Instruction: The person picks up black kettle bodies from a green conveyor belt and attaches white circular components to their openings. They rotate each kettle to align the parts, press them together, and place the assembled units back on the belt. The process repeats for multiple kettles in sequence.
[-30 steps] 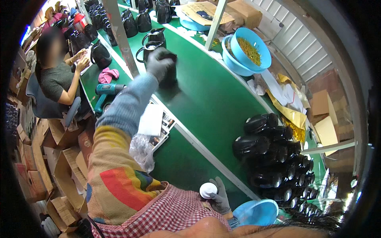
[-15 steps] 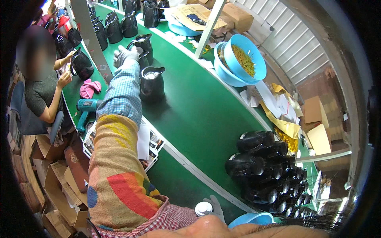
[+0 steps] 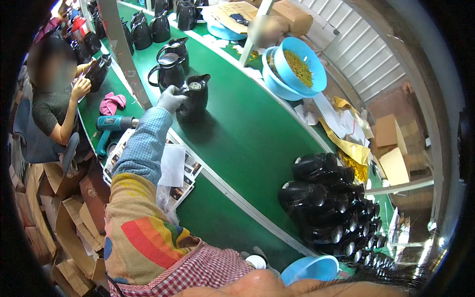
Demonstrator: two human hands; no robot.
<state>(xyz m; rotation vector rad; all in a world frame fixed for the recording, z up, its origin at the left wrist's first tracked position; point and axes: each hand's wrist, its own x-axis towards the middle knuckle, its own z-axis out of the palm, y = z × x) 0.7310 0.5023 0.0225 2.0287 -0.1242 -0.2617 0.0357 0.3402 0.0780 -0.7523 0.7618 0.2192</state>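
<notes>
My left hand (image 3: 172,100), in a grey glove, reaches far out on the green table, its fingers closed at the handle side of a black jug (image 3: 197,99) with an open top. Just behind it stands another black jug (image 3: 169,74) with its lid on and its handle to the left. A third black jug (image 3: 178,49) is behind that one. Low in the view, partly hidden, my gloved right hand (image 3: 271,265) holds a white round cap (image 3: 256,261). A light blue basin (image 3: 311,270) is beside it.
Many black jugs lie stacked at the right (image 3: 316,195). Stacked blue basins (image 3: 302,69) hold small yellowish pieces. A teal heat gun (image 3: 111,123), pink cloth (image 3: 113,103) and printed sheets (image 3: 188,173) lie at left. A co-worker (image 3: 54,94) sits there holding a black jug (image 3: 99,72).
My left hand has come nearer, from the jugs behind to the handle side of the nearest open jug. My right hand with the white cap has shifted slightly lower. The co-worker's jug has tilted.
</notes>
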